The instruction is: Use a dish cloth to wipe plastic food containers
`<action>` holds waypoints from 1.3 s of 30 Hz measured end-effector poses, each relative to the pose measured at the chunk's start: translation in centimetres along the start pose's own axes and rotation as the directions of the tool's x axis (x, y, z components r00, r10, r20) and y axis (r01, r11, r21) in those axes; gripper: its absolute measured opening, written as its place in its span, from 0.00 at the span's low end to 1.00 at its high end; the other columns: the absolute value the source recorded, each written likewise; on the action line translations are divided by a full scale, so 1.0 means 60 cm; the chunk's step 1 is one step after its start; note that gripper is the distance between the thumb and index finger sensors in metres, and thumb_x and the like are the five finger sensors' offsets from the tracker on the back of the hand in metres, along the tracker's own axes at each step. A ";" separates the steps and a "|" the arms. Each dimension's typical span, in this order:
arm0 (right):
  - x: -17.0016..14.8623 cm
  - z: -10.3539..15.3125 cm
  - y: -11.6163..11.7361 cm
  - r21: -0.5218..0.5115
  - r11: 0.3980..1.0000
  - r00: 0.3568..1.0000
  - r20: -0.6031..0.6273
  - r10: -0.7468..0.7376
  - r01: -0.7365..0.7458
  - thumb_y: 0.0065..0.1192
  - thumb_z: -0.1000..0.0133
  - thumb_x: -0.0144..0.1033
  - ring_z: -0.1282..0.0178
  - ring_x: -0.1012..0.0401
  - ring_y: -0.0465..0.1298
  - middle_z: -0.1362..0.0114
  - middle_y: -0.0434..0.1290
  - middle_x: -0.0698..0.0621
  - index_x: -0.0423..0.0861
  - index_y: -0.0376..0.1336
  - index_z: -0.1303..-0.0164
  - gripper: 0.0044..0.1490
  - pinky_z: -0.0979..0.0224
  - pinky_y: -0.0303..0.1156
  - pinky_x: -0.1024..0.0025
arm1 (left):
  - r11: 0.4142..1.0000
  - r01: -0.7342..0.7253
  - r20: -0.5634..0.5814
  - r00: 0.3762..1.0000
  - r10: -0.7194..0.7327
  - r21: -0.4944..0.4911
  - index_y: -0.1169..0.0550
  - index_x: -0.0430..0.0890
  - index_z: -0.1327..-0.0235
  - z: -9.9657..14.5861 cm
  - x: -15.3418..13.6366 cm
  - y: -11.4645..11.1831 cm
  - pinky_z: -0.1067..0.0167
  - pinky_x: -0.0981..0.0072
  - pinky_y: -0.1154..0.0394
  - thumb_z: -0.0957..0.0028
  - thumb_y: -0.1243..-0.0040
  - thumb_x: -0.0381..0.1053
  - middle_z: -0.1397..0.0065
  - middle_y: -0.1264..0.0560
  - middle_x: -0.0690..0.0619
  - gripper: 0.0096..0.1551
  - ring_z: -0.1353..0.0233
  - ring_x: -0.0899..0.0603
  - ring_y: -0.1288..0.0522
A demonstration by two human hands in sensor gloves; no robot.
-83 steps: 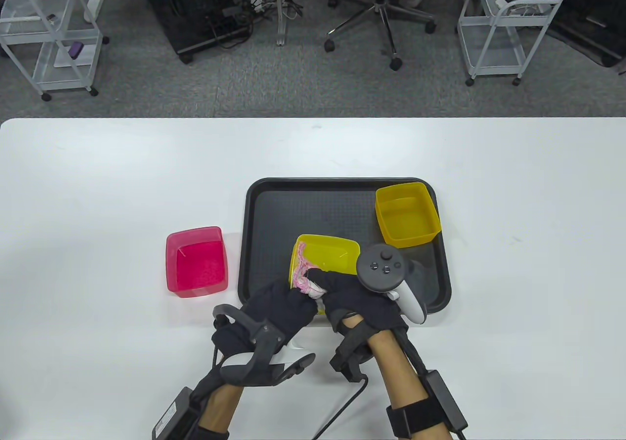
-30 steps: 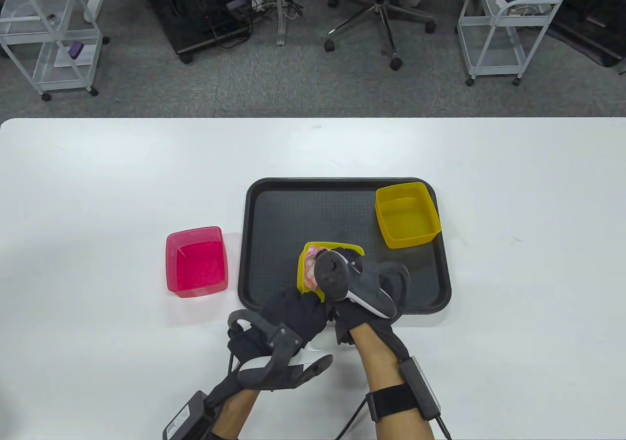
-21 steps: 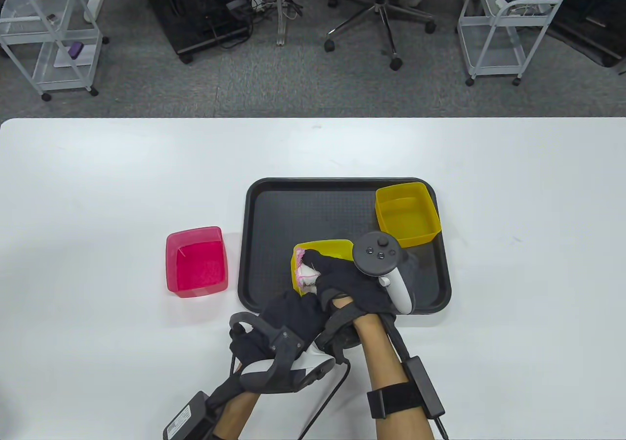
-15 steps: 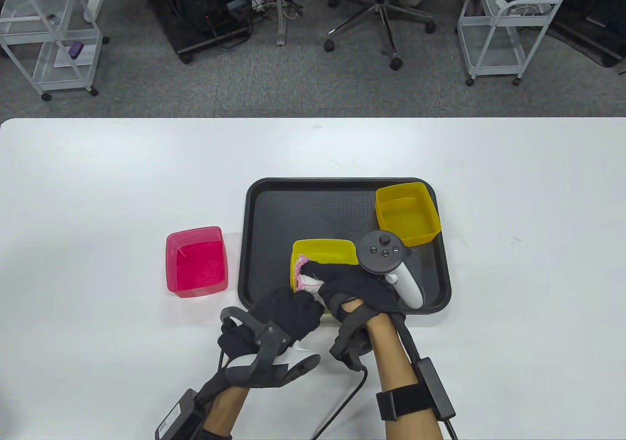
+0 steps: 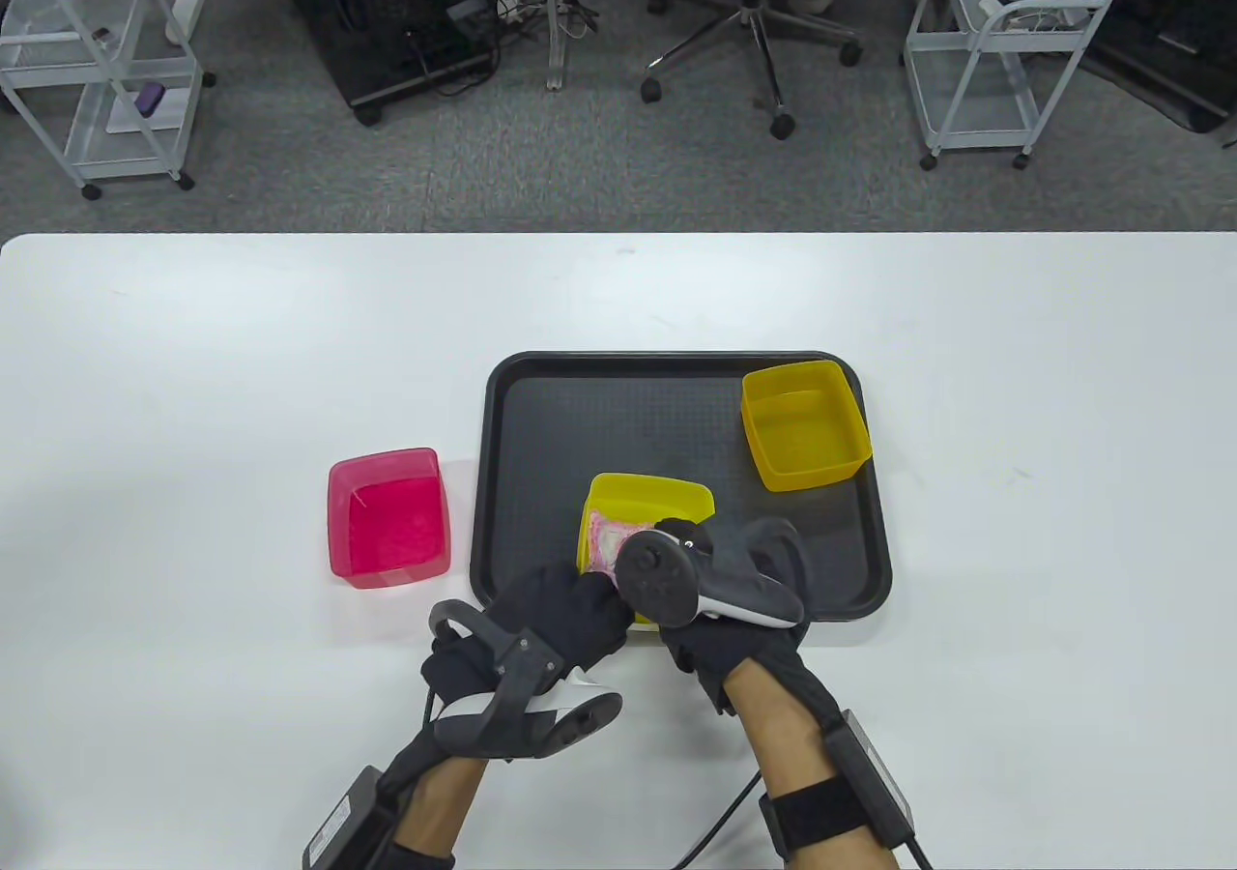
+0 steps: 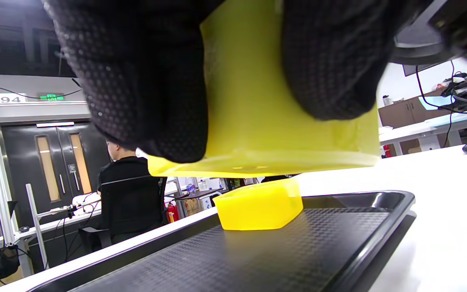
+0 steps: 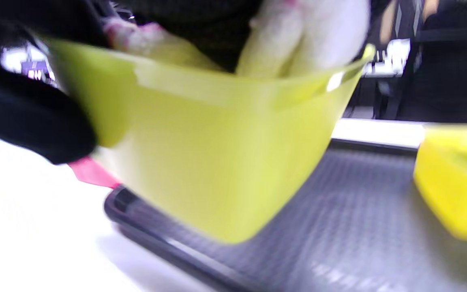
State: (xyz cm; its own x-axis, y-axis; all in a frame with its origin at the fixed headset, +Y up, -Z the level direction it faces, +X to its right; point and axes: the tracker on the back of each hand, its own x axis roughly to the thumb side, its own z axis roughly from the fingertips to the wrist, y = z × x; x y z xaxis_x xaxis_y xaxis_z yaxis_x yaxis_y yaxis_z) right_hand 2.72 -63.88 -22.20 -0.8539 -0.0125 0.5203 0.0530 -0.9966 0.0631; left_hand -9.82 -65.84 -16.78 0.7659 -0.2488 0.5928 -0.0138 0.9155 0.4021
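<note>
Low in the middle of the table view, over the near edge of the black tray point(image 5: 676, 377), the left hand point(image 5: 556, 614) grips a yellow container point(image 5: 649, 498) lifted clear of the tray floor; the left wrist view shows daylight under its base and gloved fingers point(image 6: 148, 81) wrapped over its wall. That hold probably serves to steady the container and tip its mouth toward the person, so the other hand can reach the inside. The right hand point(image 5: 739, 619) is pushed into the opening with a bunched white and pink dish cloth point(image 5: 607, 539) under its fingers; the right wrist view, though blurred, shows the cloth point(image 7: 306, 36) pressed against the inner wall at the rim. The fingers themselves are mostly hidden, so exactly how they clasp the cloth cannot be told.

The container's long axis runs roughly left to right across the frame, and its open side faces up and slightly toward the bottom edge.

A second yellow container point(image 5: 804, 425) sits upright in the tray's upper right corner, well apart. A pink container point(image 5: 389, 517) stands on the white table point(image 5: 193, 377), just beside the tray's left side, mouth up.
</note>
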 end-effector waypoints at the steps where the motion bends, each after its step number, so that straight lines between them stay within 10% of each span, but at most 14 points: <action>1: 0.003 -0.002 0.001 -0.020 0.997 0.997 0.010 0.081 -0.081 0.64 0.51 0.12 0.28 0.42 0.71 0.30 0.75 0.46 0.50 0.74 0.51 0.24 0.33 0.74 0.48 | 1.000 -0.007 -0.002 1.000 0.007 -0.002 0.14 0.59 0.52 0.000 -0.001 0.000 0.43 0.61 0.11 0.55 0.30 0.62 0.42 0.15 0.63 0.20 0.42 0.43 0.11; 11: 0.018 -0.011 0.015 -0.148 0.926 0.936 -0.114 0.333 -0.348 0.65 0.52 0.13 0.30 0.44 0.74 0.32 0.77 0.49 0.51 0.76 0.53 0.24 0.35 0.75 0.48 | 0.997 -0.064 -0.017 0.998 0.063 -0.048 0.14 0.59 0.52 -0.007 0.001 -0.011 0.42 0.62 0.11 0.54 0.30 0.63 0.42 0.15 0.63 0.19 0.42 0.43 0.11; 21: 0.015 0.034 -0.008 -0.430 0.817 0.914 -0.301 0.273 -0.385 0.64 0.52 0.14 0.31 0.43 0.74 0.32 0.77 0.49 0.51 0.74 0.51 0.24 0.36 0.76 0.49 | 0.995 -0.059 -0.046 0.997 0.055 -0.084 0.14 0.59 0.52 -0.003 -0.009 -0.019 0.43 0.62 0.11 0.54 0.31 0.63 0.42 0.15 0.63 0.20 0.43 0.43 0.11; 32: -0.019 0.104 0.054 -0.696 0.679 0.888 -0.132 -0.441 0.234 0.63 0.51 0.18 0.33 0.40 0.73 0.30 0.73 0.40 0.46 0.69 0.40 0.27 0.40 0.77 0.48 | 0.975 -0.221 -0.351 0.916 0.197 -0.030 0.15 0.56 0.49 0.004 -0.062 -0.025 0.45 0.59 0.12 0.50 0.32 0.61 0.41 0.15 0.59 0.20 0.44 0.40 0.11; 39: 0.021 0.116 0.065 -0.697 0.568 0.857 0.131 -0.498 0.437 0.62 0.49 0.20 0.33 0.39 0.72 0.28 0.69 0.39 0.46 0.65 0.37 0.28 0.39 0.77 0.48 | 0.938 -0.326 -0.494 0.800 0.342 0.121 0.15 0.53 0.47 0.009 -0.070 -0.011 0.47 0.60 0.11 0.48 0.34 0.60 0.41 0.15 0.57 0.20 0.46 0.39 0.11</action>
State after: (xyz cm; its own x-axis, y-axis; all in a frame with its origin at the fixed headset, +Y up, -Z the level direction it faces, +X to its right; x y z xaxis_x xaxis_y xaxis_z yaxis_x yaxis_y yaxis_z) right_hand 5.43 -67.24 -15.39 -0.6904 0.4967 0.5261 -0.7040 -0.6286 -0.3304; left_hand -13.40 -65.54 -19.14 0.9251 0.2702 0.2669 -0.3405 0.9012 0.2680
